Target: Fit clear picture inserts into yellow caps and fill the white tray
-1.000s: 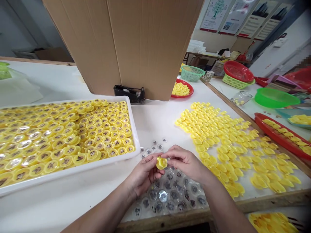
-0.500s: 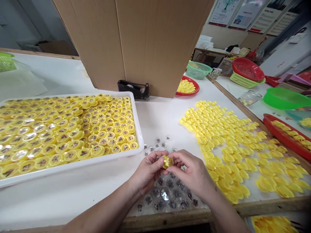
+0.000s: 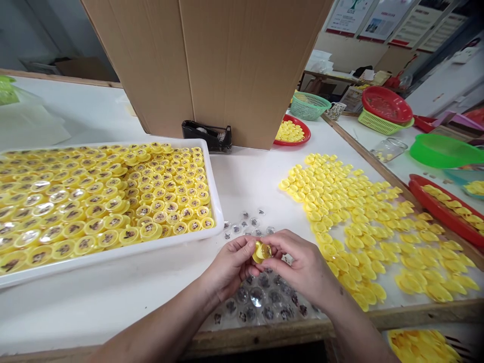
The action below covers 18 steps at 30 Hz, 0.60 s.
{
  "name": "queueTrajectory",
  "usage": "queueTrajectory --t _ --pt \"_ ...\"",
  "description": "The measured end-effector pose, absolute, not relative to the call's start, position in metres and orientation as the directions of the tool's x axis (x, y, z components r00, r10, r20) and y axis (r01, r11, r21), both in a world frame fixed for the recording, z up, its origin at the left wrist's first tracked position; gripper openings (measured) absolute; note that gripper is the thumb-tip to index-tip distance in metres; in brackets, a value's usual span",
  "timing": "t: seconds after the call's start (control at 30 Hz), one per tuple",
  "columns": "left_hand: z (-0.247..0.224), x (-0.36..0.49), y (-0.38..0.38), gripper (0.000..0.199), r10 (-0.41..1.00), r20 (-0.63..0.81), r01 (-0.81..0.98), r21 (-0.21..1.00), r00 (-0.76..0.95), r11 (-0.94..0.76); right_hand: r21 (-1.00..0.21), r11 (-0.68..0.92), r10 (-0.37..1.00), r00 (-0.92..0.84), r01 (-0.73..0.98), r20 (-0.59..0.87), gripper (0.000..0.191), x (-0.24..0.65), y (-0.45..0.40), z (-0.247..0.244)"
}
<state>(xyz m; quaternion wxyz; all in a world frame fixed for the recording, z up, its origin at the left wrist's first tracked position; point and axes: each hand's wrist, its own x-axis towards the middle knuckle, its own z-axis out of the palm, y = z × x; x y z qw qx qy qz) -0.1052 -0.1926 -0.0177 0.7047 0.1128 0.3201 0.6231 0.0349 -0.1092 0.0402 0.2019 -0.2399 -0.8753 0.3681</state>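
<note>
Between my two hands is a small round yellow plastic piece [image 3: 260,252] with a clear dome on its right side. My left hand [image 3: 232,262] pinches its left edge with thumb and fingers. On the dome side, the thumb and fingers of my right hand [image 3: 298,262] close on the same piece. Clear printed domes [image 3: 260,300] lie loose on the table under and around my hands. To the right spread many loose yellow plastic pieces [image 3: 351,222]. A white tray [image 3: 215,212] at the left holds rows of yellow pieces with printed, shiny tops.
A tall cardboard box [image 3: 227,65] stands at the back, with a black tape dispenser [image 3: 207,136] before it. Red plate [image 3: 306,132] and green basket [image 3: 309,106] sit behind. A wooden strip [image 3: 363,146] edges the table's right side, beyond which stands a green basin [image 3: 446,151].
The yellow piece has turned a little between my fingers, showing more of its yellow side. Both hands stay in nearly the same place; the view has shifted slightly.
</note>
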Motion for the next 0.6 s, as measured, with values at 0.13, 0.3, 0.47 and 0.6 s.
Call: queueTrajectory --t 0.13,0.3,0.47,0.6 --pt "-0.019 -0.106 -0.193 0.027 0.947 -0.320 -0.798 0.566 0.021 0.208 -0.734 0.647 0.505 -0.837 0.205 0.212 0.038 0.036 -0.110 0.045" --pt "-0.016 -0.105 -0.193 0.027 0.958 -0.287 -0.801 0.570 0.013 0.182 -0.759 0.620 0.539 -0.811 0.197 0.230 0.032 0.038 -0.112 0.043" --pt "-0.013 -0.104 -0.193 0.031 0.956 -0.291 -0.780 0.608 -0.042 0.151 -0.842 0.486 0.671 -0.718 0.236 0.186 0.033 0.038 -0.113 0.028" --pt "-0.011 -0.104 -0.193 0.034 0.957 -0.281 -0.770 0.626 -0.072 0.126 -0.825 0.495 0.677 -0.717 0.273 0.168 0.028 0.039 -0.111 0.024"
